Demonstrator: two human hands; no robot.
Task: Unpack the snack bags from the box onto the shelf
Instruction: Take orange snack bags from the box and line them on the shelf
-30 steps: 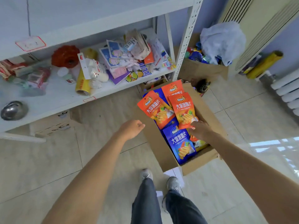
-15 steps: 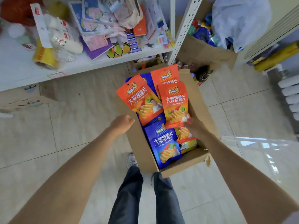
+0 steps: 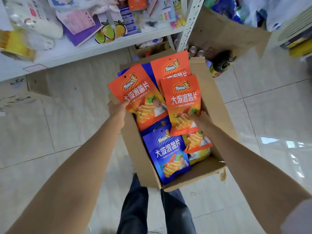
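An open cardboard box [image 3: 140, 159] stands on the floor in front of my feet, filled with orange and blue snack bags. My left hand [image 3: 118, 108] grips the left edge of an orange bag [image 3: 140, 97] tilted over the box's left wall. My right hand [image 3: 200, 119] pinches the lower right of a second orange bag [image 3: 183, 102] standing upright in the box. A blue bag [image 3: 168, 152] lies near the front, a third orange bag [image 3: 170, 66] at the back, a yellow bag [image 3: 200, 153] partly hidden. The white shelf [image 3: 104, 46] runs behind the box.
The shelf board holds a clutter of packets, a yellow roll [image 3: 15, 46] and papers. Its perforated upright [image 3: 190, 22] stands behind the box. Another cardboard box [image 3: 224, 32] with bags sits at the back right, cans [image 3: 221, 65] beside it. Tiled floor lies left and right.
My left hand moved from beside the box onto the left orange bag and took hold of it. My right hand stays on the second orange bag. The camera came closer to the box.
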